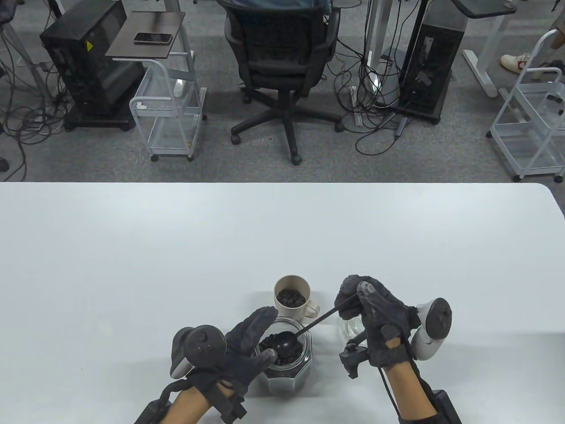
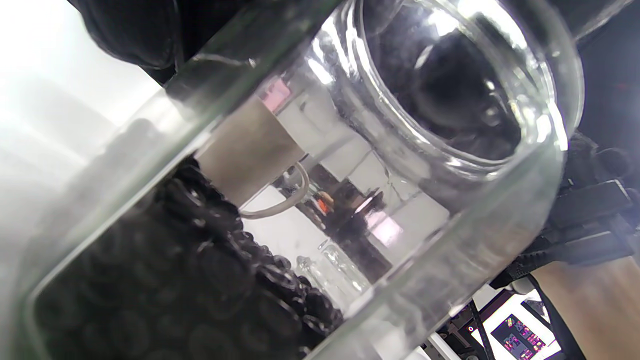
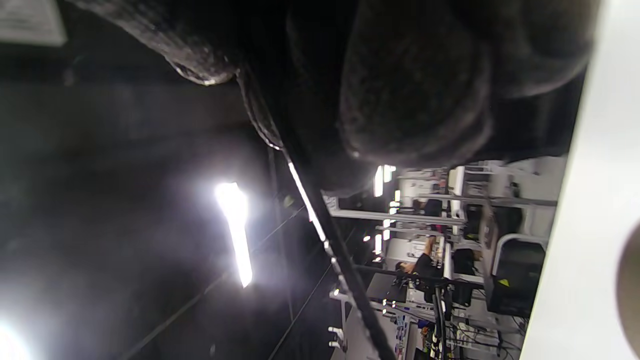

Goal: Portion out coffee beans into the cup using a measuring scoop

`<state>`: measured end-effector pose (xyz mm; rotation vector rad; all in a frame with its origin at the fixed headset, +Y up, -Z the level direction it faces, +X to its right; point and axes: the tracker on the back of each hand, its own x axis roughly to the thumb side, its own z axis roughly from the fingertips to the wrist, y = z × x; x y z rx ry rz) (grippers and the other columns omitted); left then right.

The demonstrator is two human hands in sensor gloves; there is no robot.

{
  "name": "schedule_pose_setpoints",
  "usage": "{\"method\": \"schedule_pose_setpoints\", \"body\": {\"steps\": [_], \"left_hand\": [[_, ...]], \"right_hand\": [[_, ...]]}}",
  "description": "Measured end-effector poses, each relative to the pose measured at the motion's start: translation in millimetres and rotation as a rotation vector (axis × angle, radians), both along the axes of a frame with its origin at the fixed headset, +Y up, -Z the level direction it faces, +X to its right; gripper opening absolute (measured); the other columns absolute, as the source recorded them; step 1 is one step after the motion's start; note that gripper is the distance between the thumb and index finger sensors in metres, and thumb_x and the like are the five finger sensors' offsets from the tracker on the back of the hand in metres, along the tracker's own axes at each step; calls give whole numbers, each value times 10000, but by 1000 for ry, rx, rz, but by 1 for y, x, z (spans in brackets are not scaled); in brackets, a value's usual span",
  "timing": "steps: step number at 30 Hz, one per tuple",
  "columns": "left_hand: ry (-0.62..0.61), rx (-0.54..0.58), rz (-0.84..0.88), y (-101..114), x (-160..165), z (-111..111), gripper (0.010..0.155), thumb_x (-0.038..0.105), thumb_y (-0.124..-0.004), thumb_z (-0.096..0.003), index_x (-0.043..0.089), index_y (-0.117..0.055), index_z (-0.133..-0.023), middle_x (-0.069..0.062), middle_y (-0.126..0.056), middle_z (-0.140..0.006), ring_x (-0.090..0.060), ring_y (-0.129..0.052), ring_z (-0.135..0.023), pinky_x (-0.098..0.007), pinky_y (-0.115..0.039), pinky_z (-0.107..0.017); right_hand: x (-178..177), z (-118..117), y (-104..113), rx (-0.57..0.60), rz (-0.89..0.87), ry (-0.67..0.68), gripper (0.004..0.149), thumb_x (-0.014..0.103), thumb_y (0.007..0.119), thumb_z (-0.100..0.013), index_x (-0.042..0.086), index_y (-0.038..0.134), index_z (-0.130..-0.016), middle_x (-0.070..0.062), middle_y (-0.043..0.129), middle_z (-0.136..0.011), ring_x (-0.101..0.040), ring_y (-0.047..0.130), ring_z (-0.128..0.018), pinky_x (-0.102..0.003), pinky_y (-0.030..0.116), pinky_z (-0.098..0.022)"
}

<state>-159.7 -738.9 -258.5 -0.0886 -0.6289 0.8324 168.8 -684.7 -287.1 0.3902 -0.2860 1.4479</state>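
At the near edge of the white table point(image 1: 132, 247), the left hand point(image 1: 238, 349) is gripping the glass jar point(image 1: 287, 366) of coffee beans point(image 1: 269, 342), its fingers point(image 1: 258, 322) wrapping around the jar's 9 o'clock side while the thumb is lying across the rim. In the left wrist view the jar is filling the frame, with dark beans piling against the glass wall at lower left. At the jar's 3 o'clock, the right hand point(image 1: 375, 318) is pinching the far end of a black measuring scoop point(image 1: 282, 342), its fingers curling tight around the thin handle point(image 1: 320, 318). The handle is slanting down toward 8 o'clock, and the scoop's bowl is sitting inside the jar mouth among the beans. The right wrist view is showing the handle as a dark rod running beneath the gloved fingers. Just beside that hand, partly hidden under it, a clear glass lid point(image 1: 351, 327) is resting on the table. Just beyond the jar, at its 12 o'clock, a beige cup point(image 1: 291, 298) is standing upright, its handle pointing to 4 o'clock and beans already lying inside. Across the table, on the floor, an office chair point(image 1: 282, 66) is standing.
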Motion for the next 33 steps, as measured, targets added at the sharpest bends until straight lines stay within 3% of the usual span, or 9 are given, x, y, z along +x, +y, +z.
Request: {"method": "schedule_pose_setpoints", "body": {"steps": [8,15,25,33], "left_hand": [[0,0,0,0,0,0,879,756,-575,-428,269,-359,-1127,-169,-478,-1174,-522,-693,-993,-679,-590,-659],[0,-1,1,0,0,0,880,756,-577,-427,268,-361,-1127,-170,-479,-1174,-522,-696,-991,-680,-591,-658],[0,-1,0,0,0,0,881,756,-577,-427,268,-359,-1127,-169,-480,-1173,-523,-696,-990,-680,-590,-659],[1,-1,-1,0,0,0,880,755,-577,-428,268,-361,-1127,-170,-482,-1173,-520,-697,-991,-678,-591,-658]], "right_hand": [[-44,32,31,364,346,16,411,358,747,-510,77,855,-790,-237,939,-605,-411,977,-365,-539,769,-360],[-71,50,36,520,578,48,411,353,761,-498,93,864,-800,-243,936,-635,-436,978,-403,-559,762,-382],[-78,44,25,492,682,94,403,347,784,-489,119,877,-809,-235,937,-670,-455,967,-455,-576,748,-410],[-76,37,19,386,681,122,395,347,808,-482,133,893,-804,-220,958,-668,-454,961,-476,-575,746,-424]]}}
